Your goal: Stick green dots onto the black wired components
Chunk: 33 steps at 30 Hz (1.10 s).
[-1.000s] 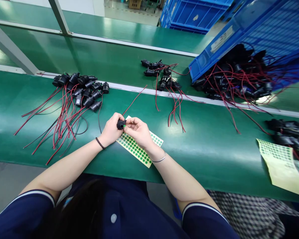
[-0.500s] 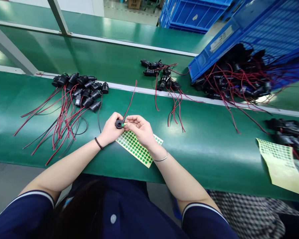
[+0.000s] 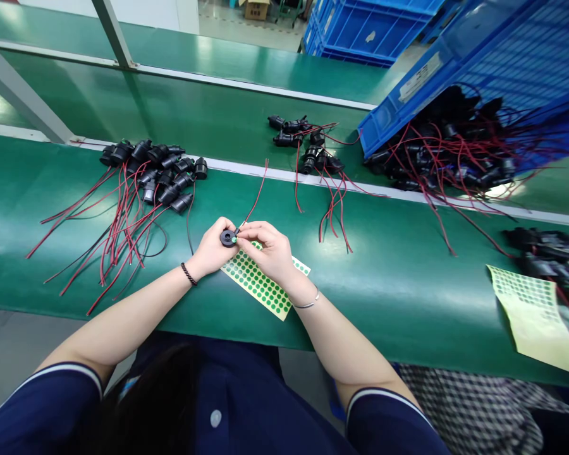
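My left hand [image 3: 213, 246] is closed around a black wired buzzer-like part [image 3: 227, 238], whose round face with a central hole points up toward me. From it a red wire [image 3: 258, 196] sticks out toward the far side of the bench. The fingers of my right hand [image 3: 268, 249] are pinched at the part's right edge, on a small green round sticker [image 3: 234, 240]. Whether the sticker lies fully flat there cannot be made out. Beneath my hands is a pale sheet of green dot stickers [image 3: 265, 287], partly covered by the right hand.
A pile of similar black parts [image 3: 164, 170] with red wires lies left. More black parts [image 3: 310, 155] lie beyond the white strip. A tilted blue crate [image 3: 384, 123] spills others at the right. Another sticker sheet [image 3: 540, 328] lies at the right edge of the green bench [image 3: 384, 284].
The black part and its red wire have shifted slightly right. My right fingertips have closed in over the green sticker at the part's edge. Everything else lies as before.
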Each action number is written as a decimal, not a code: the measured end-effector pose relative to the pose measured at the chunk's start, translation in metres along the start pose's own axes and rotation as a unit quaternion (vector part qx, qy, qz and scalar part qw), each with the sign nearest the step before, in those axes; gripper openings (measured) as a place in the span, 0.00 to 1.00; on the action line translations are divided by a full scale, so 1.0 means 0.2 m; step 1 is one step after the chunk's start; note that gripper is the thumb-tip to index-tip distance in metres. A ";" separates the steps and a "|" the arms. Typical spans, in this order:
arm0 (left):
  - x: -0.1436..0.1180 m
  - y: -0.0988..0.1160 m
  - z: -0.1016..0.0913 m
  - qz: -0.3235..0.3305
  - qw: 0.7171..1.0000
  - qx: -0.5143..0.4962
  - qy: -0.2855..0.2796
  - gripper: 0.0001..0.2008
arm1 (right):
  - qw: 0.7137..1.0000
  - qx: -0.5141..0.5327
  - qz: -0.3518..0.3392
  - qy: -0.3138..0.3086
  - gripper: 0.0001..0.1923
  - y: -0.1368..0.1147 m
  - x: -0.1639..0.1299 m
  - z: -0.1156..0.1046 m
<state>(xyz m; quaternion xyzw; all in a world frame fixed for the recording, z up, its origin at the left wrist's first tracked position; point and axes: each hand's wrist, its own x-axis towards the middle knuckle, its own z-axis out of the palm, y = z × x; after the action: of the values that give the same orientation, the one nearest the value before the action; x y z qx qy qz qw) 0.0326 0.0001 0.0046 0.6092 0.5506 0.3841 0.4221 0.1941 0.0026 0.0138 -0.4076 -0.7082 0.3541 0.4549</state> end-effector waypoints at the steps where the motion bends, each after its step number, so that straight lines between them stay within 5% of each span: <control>1: 0.00 0.00 0.00 0.000 1.000 0.001 0.000 0.12 | 1.000 -0.004 0.001 -0.001 0.03 0.00 0.00 0.00; 20: -0.01 0.02 0.01 -0.012 1.000 0.003 -0.015 0.11 | 1.000 -0.011 0.003 0.022 0.03 0.01 -0.01 0.02; 33: -0.01 0.00 0.02 -0.003 1.000 0.000 0.011 0.12 | 0.975 0.192 0.105 0.028 0.09 0.04 -0.02 0.08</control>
<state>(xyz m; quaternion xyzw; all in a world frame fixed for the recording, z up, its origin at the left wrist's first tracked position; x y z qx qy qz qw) 0.0354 -0.0013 0.0028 0.6033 0.5573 0.3893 0.4171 0.1825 0.0000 0.0001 -0.3946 -0.5670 0.5176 0.5049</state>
